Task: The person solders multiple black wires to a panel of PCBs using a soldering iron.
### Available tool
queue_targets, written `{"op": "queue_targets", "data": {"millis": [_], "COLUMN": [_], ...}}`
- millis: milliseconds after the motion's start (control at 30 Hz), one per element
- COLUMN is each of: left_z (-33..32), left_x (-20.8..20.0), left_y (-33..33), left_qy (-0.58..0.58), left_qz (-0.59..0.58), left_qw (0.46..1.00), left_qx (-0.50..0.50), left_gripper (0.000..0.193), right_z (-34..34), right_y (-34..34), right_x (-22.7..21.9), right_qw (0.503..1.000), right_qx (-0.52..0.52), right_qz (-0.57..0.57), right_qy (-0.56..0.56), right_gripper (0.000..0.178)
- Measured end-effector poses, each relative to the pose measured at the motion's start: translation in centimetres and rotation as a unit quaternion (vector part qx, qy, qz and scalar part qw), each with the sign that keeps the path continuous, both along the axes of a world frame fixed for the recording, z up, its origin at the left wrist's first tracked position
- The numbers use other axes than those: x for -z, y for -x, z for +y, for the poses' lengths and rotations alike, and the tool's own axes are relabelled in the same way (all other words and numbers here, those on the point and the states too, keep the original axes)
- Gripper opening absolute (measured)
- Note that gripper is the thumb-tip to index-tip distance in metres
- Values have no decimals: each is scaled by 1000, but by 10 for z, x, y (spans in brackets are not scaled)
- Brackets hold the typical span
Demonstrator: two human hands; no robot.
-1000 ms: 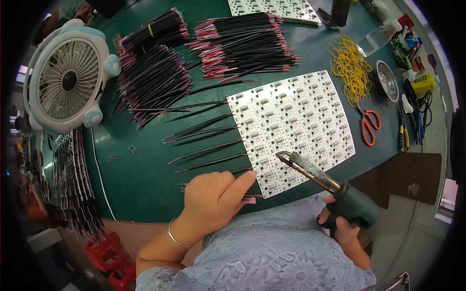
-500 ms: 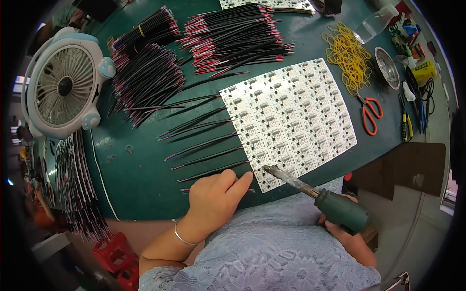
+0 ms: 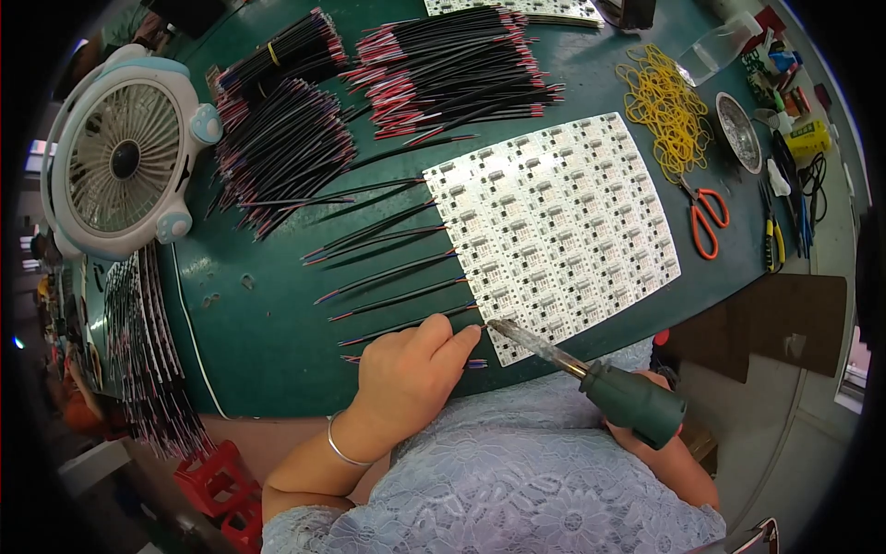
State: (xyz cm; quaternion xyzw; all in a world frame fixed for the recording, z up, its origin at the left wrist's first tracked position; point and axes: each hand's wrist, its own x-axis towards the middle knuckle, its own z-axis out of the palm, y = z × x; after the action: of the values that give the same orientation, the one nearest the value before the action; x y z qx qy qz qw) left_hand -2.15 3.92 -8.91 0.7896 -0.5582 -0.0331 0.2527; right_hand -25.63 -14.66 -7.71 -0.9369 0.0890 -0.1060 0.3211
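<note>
My left hand rests at the lower left corner of a white circuit board panel, thumb and index finger pinched on a thin wire at the board's edge. The fingers hide most of that wire. My right hand, partly covered by the handle, grips a soldering iron with a green handle. Its tip touches or hovers just over the board beside my left fingertips; I cannot tell which. Several black-sleeved wires stick out leftward in a row from the board's left edge.
Bundles of cut wires lie at the back, with another pile beside a white fan. Yellow rubber bands, orange-handled scissors, a metal dish, pliers and a clear bottle occupy the right side.
The soldering iron has moved slightly left, its tip now nearer my left fingertips and the board's edge. My left hand has barely shifted. The whole view has drifted a little.
</note>
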Motion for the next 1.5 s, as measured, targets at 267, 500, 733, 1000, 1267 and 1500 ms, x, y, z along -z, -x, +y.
{"op": "queue_targets", "data": {"millis": [267, 500, 733, 1000, 1267, 1500], "left_z": [-2, -2, -2, -2, -2, -1], "left_x": [-4, -5, 10, 13, 13, 12], "left_y": [1, 1, -4, -6, -6, -6], "left_qy": [-7, -23, 62, 81, 84, 77], "left_qz": [8, 5, 32, 5, -12, -16], "left_qw": [1000, 1000, 997, 996, 996, 996], "left_qx": [-4, -2, 18, 31, 41, 44], "left_gripper": [35, 34, 31, 29, 29, 30], "right_z": [-1, 1, 4, 5, 6, 4], "right_y": [7, 13, 6, 1, 10, 21], "right_x": [8, -4, 1, -12, -13, -6], "right_qw": [1000, 990, 983, 994, 995, 996], "right_qx": [-3, 35, 62, 36, 37, 17], "right_qz": [4, 65, 48, 31, 79, 76], "right_qy": [-12, -124, -166, -103, -42, -51], "right_gripper": [18, 25, 24, 16, 27, 23]}}
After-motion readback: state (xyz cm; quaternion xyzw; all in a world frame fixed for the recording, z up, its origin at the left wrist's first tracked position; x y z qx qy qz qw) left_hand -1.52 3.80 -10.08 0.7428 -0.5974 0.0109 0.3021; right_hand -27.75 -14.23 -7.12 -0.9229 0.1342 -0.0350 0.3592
